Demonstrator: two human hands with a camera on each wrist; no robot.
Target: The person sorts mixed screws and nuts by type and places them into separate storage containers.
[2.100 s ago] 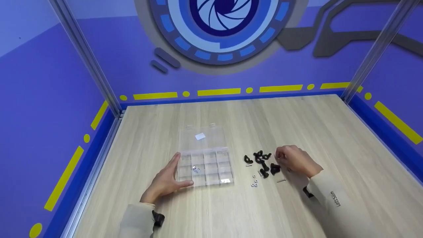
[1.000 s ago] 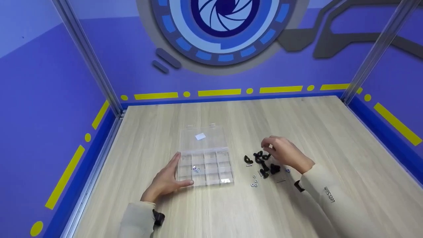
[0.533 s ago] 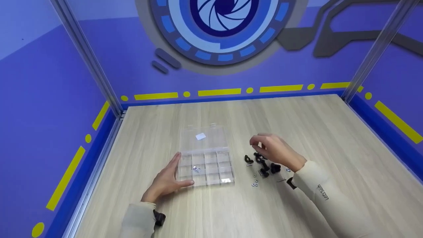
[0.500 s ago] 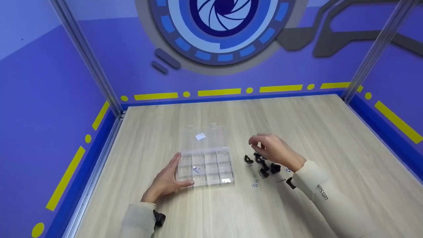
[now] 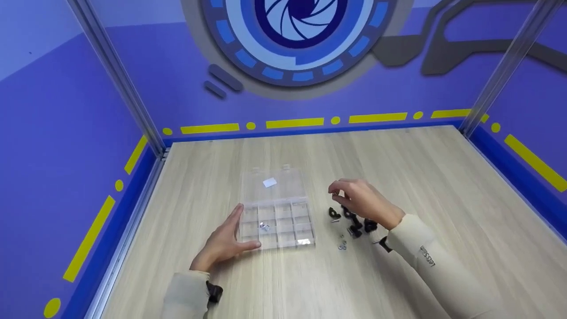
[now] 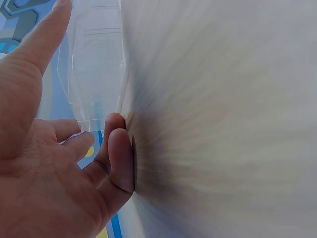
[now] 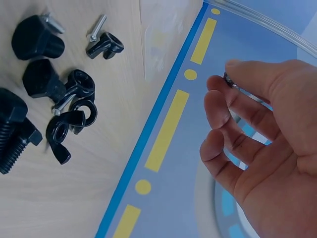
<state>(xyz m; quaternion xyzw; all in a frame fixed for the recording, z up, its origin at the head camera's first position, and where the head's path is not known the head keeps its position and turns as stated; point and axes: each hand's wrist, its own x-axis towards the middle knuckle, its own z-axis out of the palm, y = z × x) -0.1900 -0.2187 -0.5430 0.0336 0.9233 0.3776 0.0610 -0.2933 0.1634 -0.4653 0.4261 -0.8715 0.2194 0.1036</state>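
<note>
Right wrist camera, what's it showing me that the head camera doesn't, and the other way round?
Only the right wrist view shows the palm side of the right hand and clear threads on a black bolt.

Only the head view shows the left hand against the clear box, the box's compartments, and small metal nuts on the table.

Both show the right hand pinching a small shiny piece, black wing nuts and the blue wall.

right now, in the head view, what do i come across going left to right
left metal post → left hand → clear compartment box → right hand → right metal post
</note>
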